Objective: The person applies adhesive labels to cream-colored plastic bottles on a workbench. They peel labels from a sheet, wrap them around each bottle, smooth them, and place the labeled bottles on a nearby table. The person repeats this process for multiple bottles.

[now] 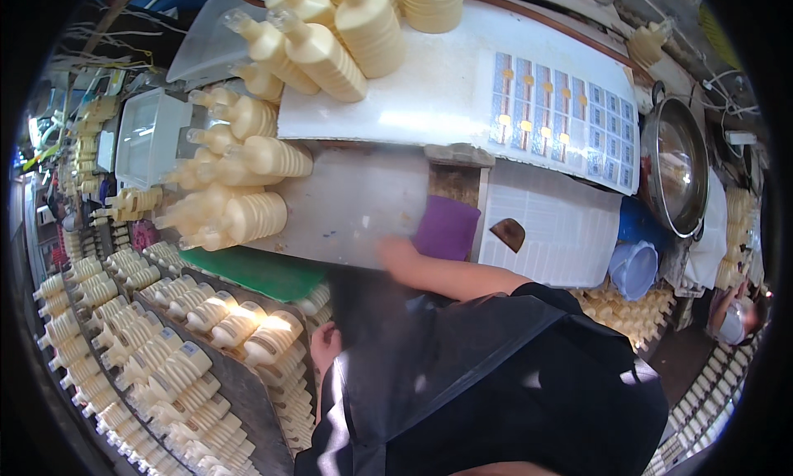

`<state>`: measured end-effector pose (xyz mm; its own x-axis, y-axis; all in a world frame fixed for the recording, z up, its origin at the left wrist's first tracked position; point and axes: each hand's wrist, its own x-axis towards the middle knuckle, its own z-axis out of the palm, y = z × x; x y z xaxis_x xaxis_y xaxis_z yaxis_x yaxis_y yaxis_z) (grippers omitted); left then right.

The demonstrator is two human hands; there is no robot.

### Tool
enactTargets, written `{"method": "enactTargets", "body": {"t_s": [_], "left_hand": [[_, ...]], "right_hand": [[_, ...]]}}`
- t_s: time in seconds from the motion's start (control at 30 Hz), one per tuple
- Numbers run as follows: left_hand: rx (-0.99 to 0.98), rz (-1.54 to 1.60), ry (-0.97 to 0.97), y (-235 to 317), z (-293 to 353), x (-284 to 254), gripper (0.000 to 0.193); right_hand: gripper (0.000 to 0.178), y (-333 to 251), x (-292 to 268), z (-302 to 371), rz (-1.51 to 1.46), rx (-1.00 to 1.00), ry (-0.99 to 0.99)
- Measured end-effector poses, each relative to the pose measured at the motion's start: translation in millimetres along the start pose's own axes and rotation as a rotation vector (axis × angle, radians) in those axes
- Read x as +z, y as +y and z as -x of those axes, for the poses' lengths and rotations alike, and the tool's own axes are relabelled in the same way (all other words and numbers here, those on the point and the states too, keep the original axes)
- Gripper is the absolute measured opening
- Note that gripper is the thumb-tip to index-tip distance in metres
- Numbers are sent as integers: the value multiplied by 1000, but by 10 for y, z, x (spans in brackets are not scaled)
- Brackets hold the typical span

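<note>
My right forearm crosses in front of me, and my right hand (396,254) is over the near edge of a greyish-white work surface (355,199). Motion smears its fingers, so I cannot tell if they grip anything. Just right of it lies a folded purple cloth (448,228). My left hand (326,342) hangs low at my left side, beside my dark apron (438,368). Its fingers are curled, and anything inside them is hidden. Cream ribbed bottles with clear tops (256,216) stand grouped at the surface's left edge.
A raised white board (396,104) bears more bottles (326,59) and a sheet of labels (541,116). Racked bottles (178,368) fill the lower left, beside a green board (256,273). To the right are a dark half-round piece (507,235), a metal pan (676,166) and a bluish bucket (633,269).
</note>
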<state>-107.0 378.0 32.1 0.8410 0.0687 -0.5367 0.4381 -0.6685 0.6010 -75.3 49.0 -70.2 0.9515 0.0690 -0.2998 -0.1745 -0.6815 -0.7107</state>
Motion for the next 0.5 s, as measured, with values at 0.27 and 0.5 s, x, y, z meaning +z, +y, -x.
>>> {"method": "enactTargets", "body": {"t_s": [0.27,0.5], "left_hand": [[-101,-41,-616,-1205,-1268,499,32],[-387,-101,-565,-1354,-1517,1146,32]], "right_hand": [[20,-60,-103,25,82,27,26],[30,-161,-326,31,278,41,-165]]}}
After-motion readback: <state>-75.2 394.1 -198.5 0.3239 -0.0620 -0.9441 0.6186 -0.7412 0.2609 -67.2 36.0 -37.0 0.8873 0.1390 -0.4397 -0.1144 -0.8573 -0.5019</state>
